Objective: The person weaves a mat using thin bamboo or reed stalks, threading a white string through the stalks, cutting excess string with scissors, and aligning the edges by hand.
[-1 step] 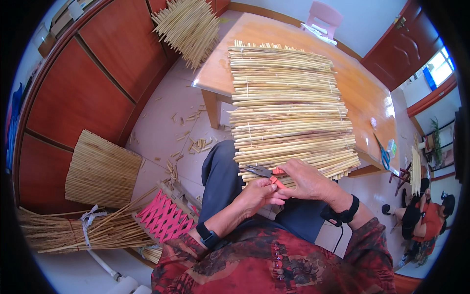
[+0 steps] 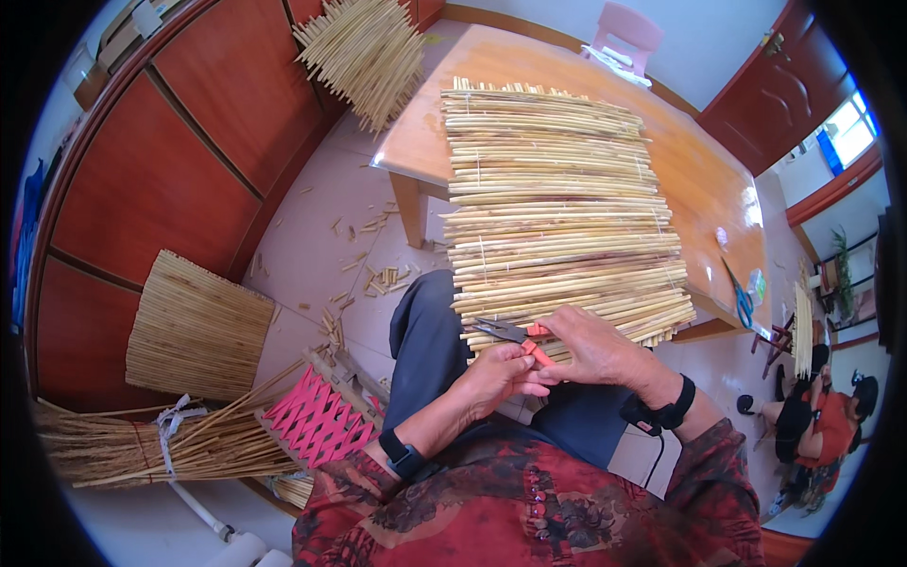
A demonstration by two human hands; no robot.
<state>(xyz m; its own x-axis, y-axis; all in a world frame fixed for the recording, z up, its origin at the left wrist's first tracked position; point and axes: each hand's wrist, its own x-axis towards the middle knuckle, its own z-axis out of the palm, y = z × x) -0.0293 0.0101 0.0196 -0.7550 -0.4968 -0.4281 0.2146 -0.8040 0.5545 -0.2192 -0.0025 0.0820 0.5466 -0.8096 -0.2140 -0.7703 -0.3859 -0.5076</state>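
A mat of pale reed stalks (image 2: 557, 189) tied with thin strands lies on the wooden table (image 2: 713, 208), its near end over my lap. At that end my right hand (image 2: 595, 350) grips pliers (image 2: 505, 331) with orange handles and dark jaws, which lie over the lowest stalks, pointing left. My left hand (image 2: 496, 376) is closed just below the jaws, thumb and finger pinched beside the lower handle; what is between them is too small to make out.
Reed piles (image 2: 359, 61), another mat (image 2: 198, 326) and tied bundles (image 2: 132, 444) stand left, by a pink-laced wooden seat (image 2: 316, 416). Cut pieces litter the floor (image 2: 288, 231). Scissors (image 2: 742, 298) lie at the table's right edge. A pink chair (image 2: 624, 38) is behind; another person (image 2: 822, 425) sits right.
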